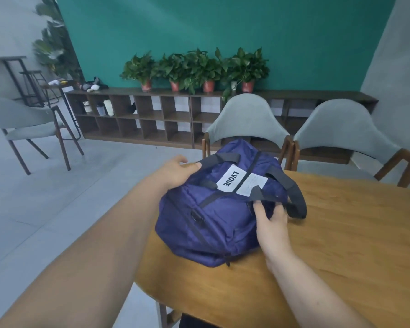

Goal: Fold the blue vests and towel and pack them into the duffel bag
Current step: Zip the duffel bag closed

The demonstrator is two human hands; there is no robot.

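A navy-blue duffel bag (213, 209) with a white "LVQUE" label and dark straps sits on the left end of the wooden table (341, 245). Its top zip looks closed. My left hand (175, 172) grips the bag's far left end near one dark strap. My right hand (270, 218) holds the bag's right side, its fingers curled over the fabric just under the other strap (296, 197). No vests or towel are visible; the bag hides whatever is inside.
Two grey chairs (246, 121) (341, 129) stand behind the table. A low wooden shelf unit (133, 117) with potted plants (199, 67) runs along the green wall. Another grey chair (21, 121) stands on the tiled floor at left.
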